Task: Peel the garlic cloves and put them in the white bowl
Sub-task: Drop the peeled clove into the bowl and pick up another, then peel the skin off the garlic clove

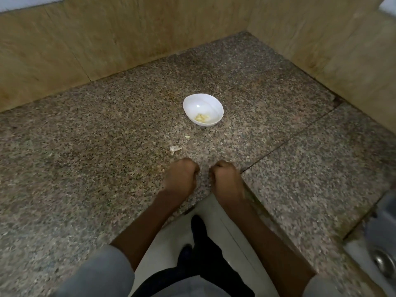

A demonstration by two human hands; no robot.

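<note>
While both fists sit curled just apart on the tabletop (85,146), whether the left hand (181,177) or right hand (227,179) holds a clove cannot be told; skin scrap (175,149) lies just beyond the left hand, white bowl (203,101) farther ahead with peeled garlic (201,118). Fingernails should pinch papery skin loose gently.

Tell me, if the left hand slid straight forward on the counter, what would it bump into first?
Probably the scrap of garlic skin just ahead of the left hand. The white bowl sits farther back and to the right, though depth is hard to judge.
</note>
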